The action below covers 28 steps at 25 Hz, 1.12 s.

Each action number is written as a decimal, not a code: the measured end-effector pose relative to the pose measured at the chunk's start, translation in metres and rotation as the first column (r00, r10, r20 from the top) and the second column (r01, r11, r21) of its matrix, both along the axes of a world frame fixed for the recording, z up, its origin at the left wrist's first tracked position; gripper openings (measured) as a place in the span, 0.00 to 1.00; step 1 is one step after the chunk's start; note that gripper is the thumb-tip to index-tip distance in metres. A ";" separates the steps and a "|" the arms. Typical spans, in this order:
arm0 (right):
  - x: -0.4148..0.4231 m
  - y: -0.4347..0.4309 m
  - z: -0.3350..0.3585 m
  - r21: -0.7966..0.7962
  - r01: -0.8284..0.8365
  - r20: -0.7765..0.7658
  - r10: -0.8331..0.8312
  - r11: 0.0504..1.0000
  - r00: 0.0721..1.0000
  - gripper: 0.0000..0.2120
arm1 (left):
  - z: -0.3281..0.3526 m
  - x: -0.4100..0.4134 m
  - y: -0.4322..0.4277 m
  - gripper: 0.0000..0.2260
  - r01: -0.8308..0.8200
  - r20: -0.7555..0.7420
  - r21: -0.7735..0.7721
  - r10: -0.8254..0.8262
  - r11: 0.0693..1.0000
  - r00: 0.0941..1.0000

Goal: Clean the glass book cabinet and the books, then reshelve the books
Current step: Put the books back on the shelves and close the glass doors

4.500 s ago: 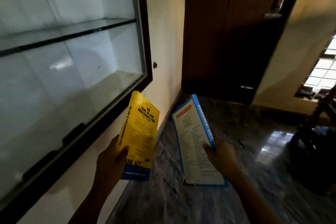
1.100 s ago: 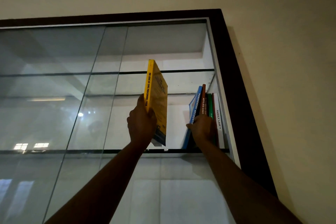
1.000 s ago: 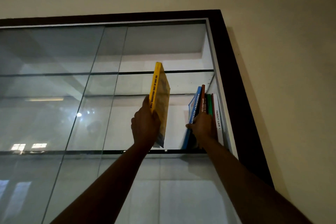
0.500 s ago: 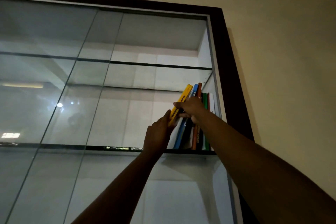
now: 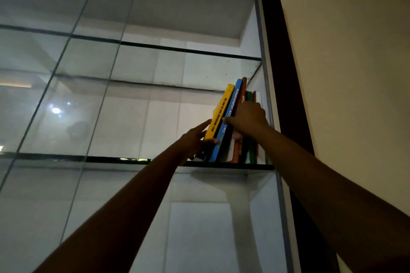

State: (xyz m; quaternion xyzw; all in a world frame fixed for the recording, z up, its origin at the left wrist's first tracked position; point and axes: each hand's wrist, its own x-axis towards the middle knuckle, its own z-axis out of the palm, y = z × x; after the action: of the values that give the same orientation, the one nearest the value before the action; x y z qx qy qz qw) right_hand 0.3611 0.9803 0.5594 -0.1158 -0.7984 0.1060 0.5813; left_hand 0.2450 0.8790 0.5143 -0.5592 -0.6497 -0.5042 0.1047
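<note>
Glass cabinet (image 5: 286,73), books (image 5: 244,91) leaning at the right end of a glass shelf (image 5: 133,159), yellow book (image 5: 218,115) outermost, tilted against the blue book (image 5: 231,106), left hand (image 5: 195,139) with straight fingers touching its lower spine, right hand (image 5: 248,119) laid over the neighbouring spines, its grip unclear.

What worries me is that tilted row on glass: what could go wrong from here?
1. The yellow book tilts, top against the blue book, foot out to the left; once the left hand lets go, its foot may slip along the glass shelf.
2. The row under the right hand tilts likewise and could slump after it.
</note>
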 end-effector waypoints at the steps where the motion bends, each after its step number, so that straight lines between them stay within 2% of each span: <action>1: -0.004 0.000 -0.004 -0.046 -0.033 0.048 0.035 0.998 0.998 0.19 | 0.001 0.002 -0.001 0.33 -0.002 -0.005 -0.025 0.002 1.000 1.000; 4: -0.022 -0.009 -0.010 -0.265 -0.197 0.061 0.220 0.944 0.973 0.13 | 0.002 0.005 -0.008 0.36 0.026 -0.042 -0.147 -0.033 0.989 0.999; 7: -0.030 -0.010 -0.008 -0.413 -0.394 -0.074 0.401 0.821 0.913 0.12 | 0.003 -0.002 -0.016 0.40 -0.015 -0.044 -0.203 0.006 0.979 0.999; 9: -0.028 -0.003 -0.003 -0.428 -0.452 -0.133 0.440 0.783 0.888 0.12 | 0.003 -0.008 -0.019 0.41 -0.019 -0.023 -0.147 0.016 0.989 1.000; 13: -0.025 0.008 0.007 -0.329 -0.472 -0.161 0.444 0.818 0.881 0.17 | 0.003 -0.005 -0.003 0.42 0.096 0.019 -0.069 -0.095 0.993 0.995; 15: -0.026 0.010 0.001 -0.297 -0.441 -0.186 0.401 0.847 0.897 0.19 | 0.003 -0.001 0.008 0.41 0.103 0.024 -0.062 -0.102 0.993 0.995; 17: -0.027 0.015 -0.001 -0.257 -0.341 -0.147 0.312 0.904 0.939 0.17 | 0.003 0.003 0.012 0.40 0.114 0.020 -0.097 -0.113 0.989 0.993; 20: -0.018 0.017 -0.001 -0.061 -0.037 0.018 0.038 0.997 0.999 0.23 | 0.002 0.001 0.014 0.38 0.129 0.032 -0.116 -0.126 0.985 0.992; 22: -0.013 0.018 -0.005 0.027 0.089 -0.024 -0.089 0.996 0.996 0.26 | 0.003 -0.002 0.015 0.39 0.145 0.113 -0.085 -0.135 0.986 0.984; 24: -0.010 0.021 -0.012 -0.012 0.096 -0.091 -0.097 0.995 0.991 0.27 | 0.004 -0.006 0.017 0.39 0.133 0.116 -0.066 -0.125 0.989 0.985; 28: -0.008 0.021 -0.025 -0.196 -0.073 -0.134 0.046 0.978 0.990 0.23 | 0.000 0.000 0.022 0.37 -0.006 -0.035 -0.039 0.004 0.999 0.999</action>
State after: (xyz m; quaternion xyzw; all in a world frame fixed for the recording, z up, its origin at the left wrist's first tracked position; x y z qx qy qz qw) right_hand 0.3535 1.0012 0.5347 -0.1428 -0.7475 0.2106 0.6136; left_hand 0.2452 0.9009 0.5145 -0.5682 -0.6588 -0.4815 0.1063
